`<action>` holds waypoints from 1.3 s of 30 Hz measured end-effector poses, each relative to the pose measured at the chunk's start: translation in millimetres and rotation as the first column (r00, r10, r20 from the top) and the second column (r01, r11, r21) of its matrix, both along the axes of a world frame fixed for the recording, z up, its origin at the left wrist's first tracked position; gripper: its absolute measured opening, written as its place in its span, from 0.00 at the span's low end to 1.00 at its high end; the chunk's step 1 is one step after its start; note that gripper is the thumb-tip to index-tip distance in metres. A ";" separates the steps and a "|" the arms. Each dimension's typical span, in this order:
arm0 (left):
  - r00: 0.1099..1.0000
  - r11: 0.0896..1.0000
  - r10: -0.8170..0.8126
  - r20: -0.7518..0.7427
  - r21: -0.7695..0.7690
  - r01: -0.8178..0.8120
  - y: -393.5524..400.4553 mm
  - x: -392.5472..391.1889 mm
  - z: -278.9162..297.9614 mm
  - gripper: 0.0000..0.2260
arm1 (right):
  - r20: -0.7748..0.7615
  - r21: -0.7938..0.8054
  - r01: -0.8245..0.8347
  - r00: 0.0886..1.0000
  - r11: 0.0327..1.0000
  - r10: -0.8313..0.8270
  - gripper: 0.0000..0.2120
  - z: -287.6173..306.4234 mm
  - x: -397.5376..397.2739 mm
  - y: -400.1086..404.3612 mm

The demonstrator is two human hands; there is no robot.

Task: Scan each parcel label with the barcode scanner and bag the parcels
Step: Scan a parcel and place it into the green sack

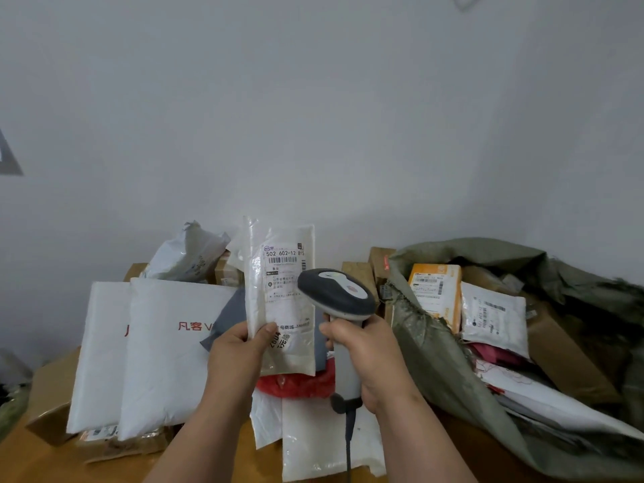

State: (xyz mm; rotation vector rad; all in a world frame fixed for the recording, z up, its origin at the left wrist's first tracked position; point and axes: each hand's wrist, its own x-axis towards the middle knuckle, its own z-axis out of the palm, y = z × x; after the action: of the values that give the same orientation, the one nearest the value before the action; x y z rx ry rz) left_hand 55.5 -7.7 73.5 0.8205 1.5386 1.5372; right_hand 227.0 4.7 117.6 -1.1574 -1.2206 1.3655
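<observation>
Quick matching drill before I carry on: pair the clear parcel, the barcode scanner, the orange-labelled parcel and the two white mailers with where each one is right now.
Things:
1. clear parcel
2. barcode scanner
3. orange-labelled parcel
4. white mailers

Places:
A. inside the green woven sack
B. gripped in the right hand
C. leaning on the boxes at the left
D. held upright in the left hand

Pairs: 1-D, 2-B, 3-A, 4-C
</observation>
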 end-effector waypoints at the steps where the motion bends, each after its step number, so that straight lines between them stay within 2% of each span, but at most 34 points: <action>1: 1.000 1.000 -0.011 -0.002 0.000 0.011 2.6 6.9 1.0 0.05 | -0.013 -0.018 0.040 0.999 0.999 -0.040 0.21 -1.9 6.5 -0.5; 3: 0.999 0.999 -0.038 -0.016 0.006 0.038 9.0 23.7 3.5 0.02 | -0.022 -0.042 0.101 0.995 0.994 -0.102 0.19 -6.1 23.6 -0.7; 7: 0.990 0.994 -0.097 -0.104 0.033 0.100 25.9 68.6 12.7 0.03 | -0.046 -0.031 0.205 0.977 0.978 -0.207 0.05 -12.6 73.1 3.2; 14: 0.945 0.952 -0.300 -0.133 0.016 0.304 64.6 180.4 32.2 0.04 | -0.096 -0.062 0.333 0.936 0.941 -0.338 0.11 -17.1 176.0 29.8; 18: 0.851 0.932 -0.353 -0.389 -0.063 0.358 95.9 263.9 31.9 0.03 | -0.098 -0.081 0.427 0.896 0.901 -0.434 0.09 -21.5 254.1 49.9; 21: 0.705 0.898 -0.408 -0.580 -0.116 0.424 119.9 317.4 29.8 0.06 | -0.057 -0.076 0.508 0.857 0.858 -0.512 0.06 -22.5 308.4 62.4; 24: 0.536 0.860 -0.441 -0.720 -0.169 0.482 144.2 349.6 28.9 0.07 | -0.070 -0.067 0.620 0.779 0.782 -0.623 0.06 -24.1 349.3 71.1; 26: 0.335 0.810 -0.483 -0.809 -0.268 0.521 159.3 364.6 25.1 0.09 | -0.112 -0.013 0.718 0.691 0.696 -0.714 0.10 -23.9 371.1 74.9; 28: 0.088 0.763 -0.504 -0.859 -0.395 0.512 170.6 379.3 16.6 0.12 | -0.123 0.006 0.778 0.625 0.629 -0.771 0.10 -23.1 389.8 78.6; 30: -0.081 0.715 -0.554 -0.828 -0.524 0.464 175.7 391.3 5.7 0.20 | -0.099 -0.024 0.764 0.640 0.645 -0.762 0.06 -23.0 402.1 83.4; 32: -0.183 0.711 -0.555 -0.811 -0.577 0.402 175.0 396.3 -4.4 0.28 | -0.063 -0.082 0.699 0.707 0.710 -0.704 0.07 -24.8 404.5 89.2; 33: -0.189 0.734 -0.535 -0.823 -0.564 0.379 173.9 394.9 -8.3 0.31 | -0.045 -0.108 0.656 0.747 0.747 -0.663 0.08 -26.5 402.3 90.9; 34: -0.157 0.761 -0.522 -0.839 -0.541 0.358 172.6 391.9 -10.8 0.33 | -0.026 -0.125 0.614 0.784 0.780 -0.621 0.08 -28.1 398.6 91.9; 36: -0.053 0.808 -0.503 -0.863 -0.491 0.325 170.2 383.5 -12.6 0.32 | 0.010 -0.136 0.543 0.837 0.828 -0.547 0.10 -31.6 388.7 92.6; 39: 0.129 0.863 -0.448 -0.884 -0.392 0.318 164.4 369.5 -7.4 0.26 | 0.029 -0.132 0.480 0.876 0.867 -0.481 0.10 -31.8 369.7 94.9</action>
State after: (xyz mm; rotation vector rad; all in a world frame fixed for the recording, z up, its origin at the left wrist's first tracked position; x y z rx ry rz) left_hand 425.0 156.7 66.0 2.2045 1.9106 0.3649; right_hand 596.8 99.6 85.7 -1.4384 -0.7653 1.0758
